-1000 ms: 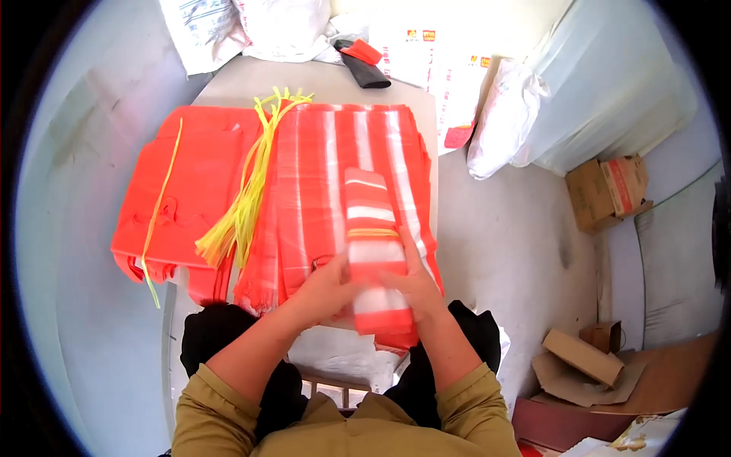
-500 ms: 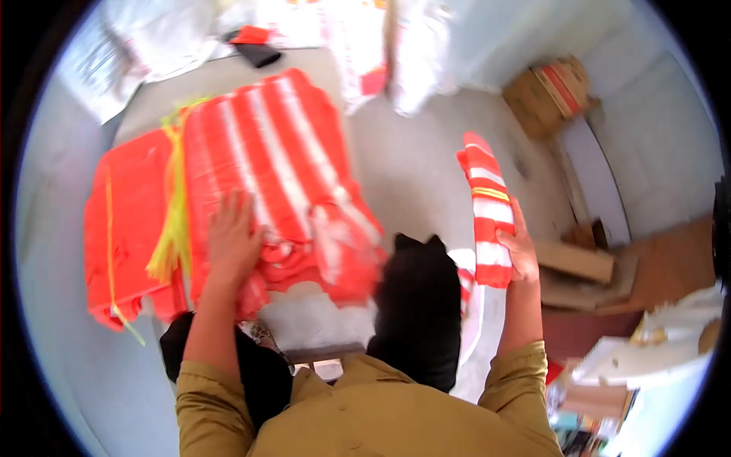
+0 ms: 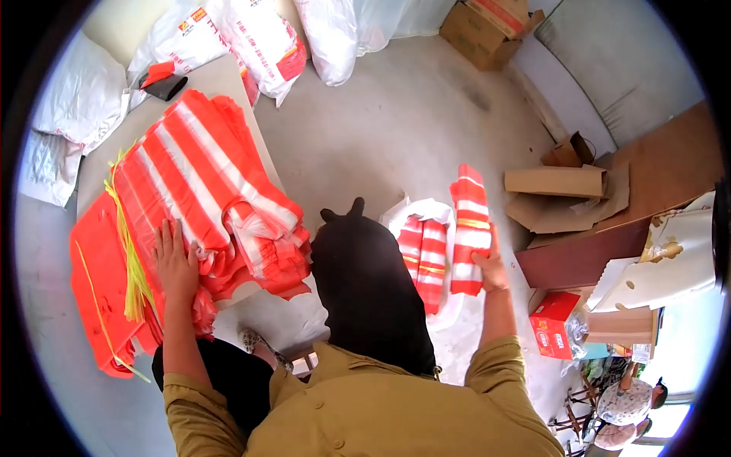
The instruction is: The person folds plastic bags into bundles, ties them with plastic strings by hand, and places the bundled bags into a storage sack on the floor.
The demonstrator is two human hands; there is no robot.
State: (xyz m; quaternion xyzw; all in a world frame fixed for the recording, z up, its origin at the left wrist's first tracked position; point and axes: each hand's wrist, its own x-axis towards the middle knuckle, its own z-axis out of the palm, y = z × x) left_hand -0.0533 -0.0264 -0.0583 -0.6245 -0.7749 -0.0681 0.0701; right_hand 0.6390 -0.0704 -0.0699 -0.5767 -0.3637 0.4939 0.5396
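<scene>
My left hand (image 3: 174, 263) lies with fingers stretched out on a pile of red-and-white striped plastic bags (image 3: 199, 164). Yellow ties (image 3: 131, 263) hang over the left part of this pile, next to a plain red stack (image 3: 103, 286). In my right hand (image 3: 493, 266) is a folded bundle of striped plastic bags (image 3: 470, 209), upright and bound with a yellow band. Just left of it stands an open white sack (image 3: 449, 305) with similar banded bundles (image 3: 422, 251) inside. My right fingers wrap around the bundle's lower right side.
The pile lies on a low table (image 3: 263, 152). Full white sacks (image 3: 259, 42) line the back wall. Cardboard boxes (image 3: 480, 34) stand at the far right, and an opened carton (image 3: 560, 183) lies nearer. Other people (image 3: 628, 404) sit at the lower right.
My view has turned to the right, bringing the white sack with its bundles into sight. The held bundle is now beside that sack. My left hand remains on the pile.
</scene>
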